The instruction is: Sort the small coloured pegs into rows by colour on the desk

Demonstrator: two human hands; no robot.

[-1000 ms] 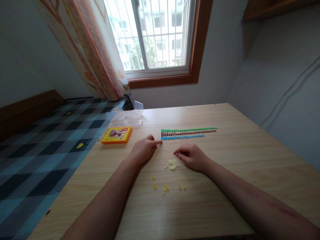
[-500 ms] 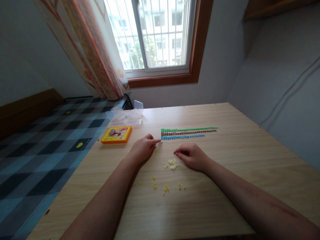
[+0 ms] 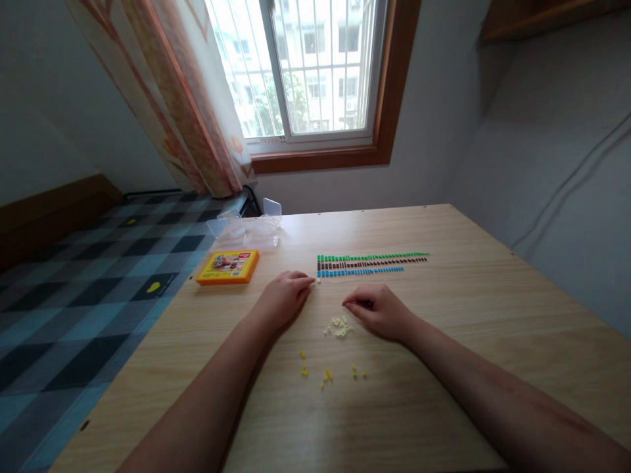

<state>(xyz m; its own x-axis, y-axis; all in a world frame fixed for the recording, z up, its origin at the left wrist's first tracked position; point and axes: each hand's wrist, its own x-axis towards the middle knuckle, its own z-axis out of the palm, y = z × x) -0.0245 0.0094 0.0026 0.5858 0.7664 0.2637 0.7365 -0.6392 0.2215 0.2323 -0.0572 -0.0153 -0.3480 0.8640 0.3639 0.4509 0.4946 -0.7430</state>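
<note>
My left hand (image 3: 284, 295) rests on the table with its fingers stretched forward, holding nothing I can see. Just off its fingertips lies one small cream building brick (image 3: 319, 280), at the left end below the rows. Those rows are tiny green bricks (image 3: 365, 257), brown bricks (image 3: 362, 264) and blue bricks (image 3: 362, 272), lined up left to right. My right hand (image 3: 379, 309) is closed in a pinch, thumb and forefinger together; whatever may be between them is too small to tell. Beside it sits a loose pile of cream bricks (image 3: 339, 326).
Several yellow bricks (image 3: 328, 375) are scattered nearer to me on the wooden table (image 3: 444, 381). An orange-yellow box (image 3: 227, 267) lies at the left edge, with clear plastic packaging (image 3: 251, 231) behind it. A bed with checked cloth (image 3: 73, 309) adjoins on the left.
My left hand has drawn back slightly to the left, its forefinger coming away from the cream brick. The right hand keeps its pinch in the same place.
</note>
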